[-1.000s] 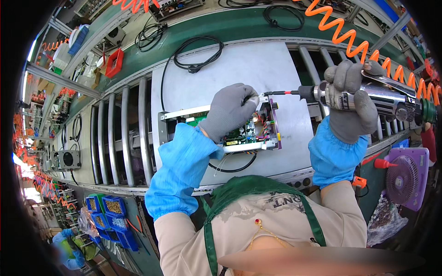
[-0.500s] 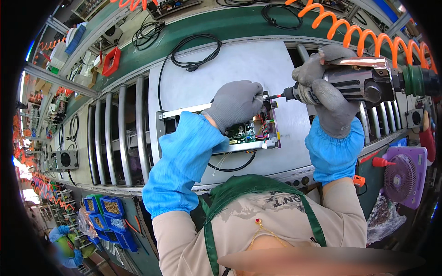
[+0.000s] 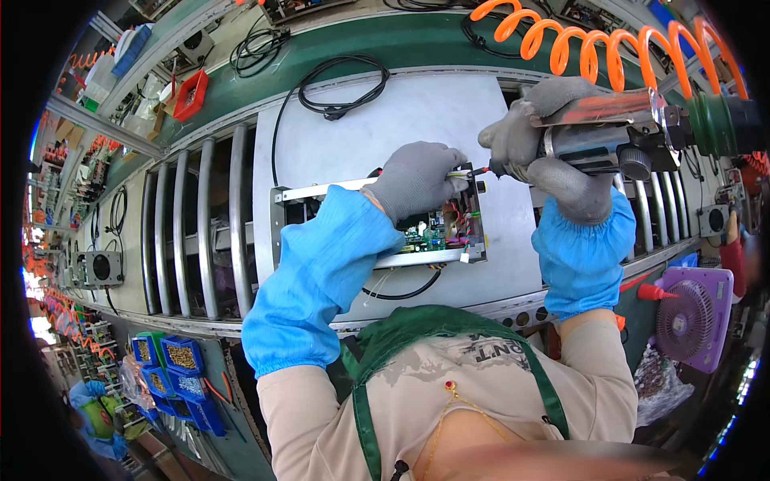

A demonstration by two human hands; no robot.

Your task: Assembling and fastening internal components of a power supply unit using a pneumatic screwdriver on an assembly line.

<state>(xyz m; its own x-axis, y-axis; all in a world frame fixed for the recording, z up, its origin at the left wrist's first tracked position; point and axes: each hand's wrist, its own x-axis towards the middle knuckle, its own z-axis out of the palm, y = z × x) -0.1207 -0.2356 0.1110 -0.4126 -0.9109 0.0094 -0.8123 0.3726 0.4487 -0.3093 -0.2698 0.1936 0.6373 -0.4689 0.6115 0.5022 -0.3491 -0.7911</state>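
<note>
A shallow metal chassis (image 3: 405,260) holding a green circuit board (image 3: 429,236) and wires lies on a pale work plate. My left hand (image 3: 419,178), in a grey glove, is closed at its far right corner, thumb and fingertips gripping the end there. The exact part pinched is hard to see. In my right hand (image 3: 553,140), also gloved, is a power screwdriver (image 3: 597,148) held sideways. Its bit (image 3: 481,171) points left at the chassis's right end, close to my left fingertips. Whether it touches a screw is not visible.
A coiled black cable (image 3: 345,92) rests on the plate (image 3: 433,112) behind the chassis. Metal rollers (image 3: 204,232) flank the plate. An orange coiled hose (image 3: 589,56) hangs behind the screwdriver. Blue bins of screws (image 3: 183,357) stand at lower left, a purple fan (image 3: 691,317) at right.
My right hand has shifted slightly left, and the screwdriver has turned about its length. My left fingers have loosened a little at the chassis corner. The orange hose has swung left.
</note>
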